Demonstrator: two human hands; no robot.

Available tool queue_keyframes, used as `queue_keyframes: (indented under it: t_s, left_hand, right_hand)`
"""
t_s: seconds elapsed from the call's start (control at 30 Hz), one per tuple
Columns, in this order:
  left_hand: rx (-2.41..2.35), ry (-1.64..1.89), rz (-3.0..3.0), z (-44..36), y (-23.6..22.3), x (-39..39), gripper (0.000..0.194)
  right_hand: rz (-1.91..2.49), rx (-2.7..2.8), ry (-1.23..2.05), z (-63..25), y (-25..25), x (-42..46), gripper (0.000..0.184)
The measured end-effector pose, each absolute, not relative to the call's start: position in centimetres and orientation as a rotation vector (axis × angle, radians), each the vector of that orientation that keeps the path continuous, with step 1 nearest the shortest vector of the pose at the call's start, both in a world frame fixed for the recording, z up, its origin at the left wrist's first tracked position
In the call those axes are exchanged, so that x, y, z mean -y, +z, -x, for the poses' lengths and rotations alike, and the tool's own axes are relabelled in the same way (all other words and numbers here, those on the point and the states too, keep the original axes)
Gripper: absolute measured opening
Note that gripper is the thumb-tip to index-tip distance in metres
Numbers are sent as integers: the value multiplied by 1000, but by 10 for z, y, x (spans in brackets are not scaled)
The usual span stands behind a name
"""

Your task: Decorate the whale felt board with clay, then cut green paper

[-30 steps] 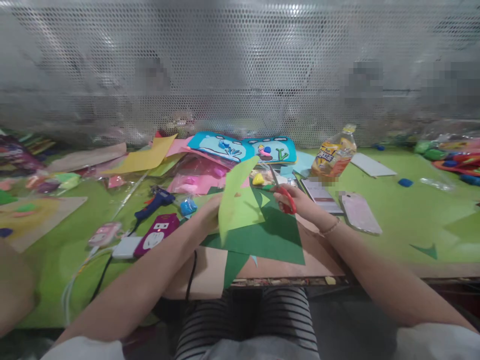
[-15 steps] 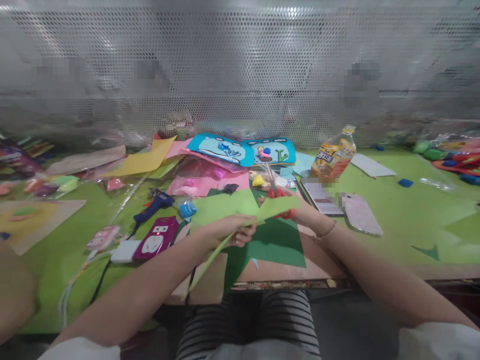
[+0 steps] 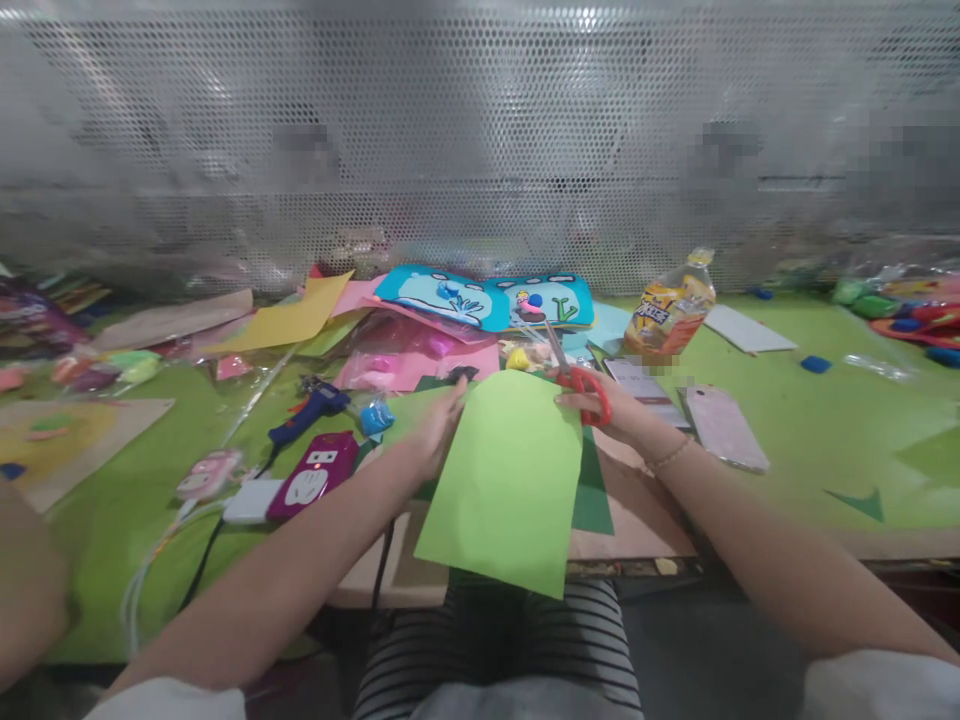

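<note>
A light green sheet of paper [image 3: 510,490], its far end cut to a rounded curve, tilts over the table's front edge. My left hand [image 3: 441,428] grips the sheet along its upper left edge, some fingers hidden by it. On the right, my right hand [image 3: 609,408] holds scissors [image 3: 589,393] by their red handles, blades pointing up and away, with the fingertips against the sheet's right edge. Beneath lies dark green paper [image 3: 595,490].
Behind are a turquoise picture [image 3: 480,305], a drink bottle [image 3: 670,305] and a pink phone [image 3: 726,428]. To the left lie a glue gun [image 3: 311,410], a purple power strip [image 3: 313,475] and cables. Another person's arm [image 3: 30,590] shows at far left.
The light green sheet has swung from nearly edge-on to facing me, opened out flat. My left hand has moved left and away to its upper edge; the scissors are now beside the sheet.
</note>
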State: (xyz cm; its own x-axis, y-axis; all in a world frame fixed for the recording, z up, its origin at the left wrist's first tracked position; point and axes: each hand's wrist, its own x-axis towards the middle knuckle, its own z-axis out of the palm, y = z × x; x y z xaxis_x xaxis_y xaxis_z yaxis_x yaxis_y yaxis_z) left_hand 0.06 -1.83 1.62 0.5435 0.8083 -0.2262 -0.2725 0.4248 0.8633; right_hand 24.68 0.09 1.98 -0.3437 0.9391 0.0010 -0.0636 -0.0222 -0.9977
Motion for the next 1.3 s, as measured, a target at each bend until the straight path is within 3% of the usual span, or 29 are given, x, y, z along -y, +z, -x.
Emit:
queue_keyframes:
  t_s: [0.07,0.3,0.5,0.63,1.3]
  left_hand:
    - [-686,746,-851,0,21,17,58]
    - [-1142,737,-1306,-2,11,22,26]
    - [-1274,1022,-1287,8,4,7,34]
    - [-1189,1227,-1160,13,3,-3,35]
    - [-1031,1271,-1017,8,6,0,33]
  right_hand:
    - [1044,1421,1477,-253,17,-6,41]
    - [1127,1542,1308,-253,11,-9,37]
    - [1133,1473,1210,-253,18,-8,54]
    - [1164,1572,1174,-256,17,-8,46]
    - [1089,1724,1349,-247,21,8,45]
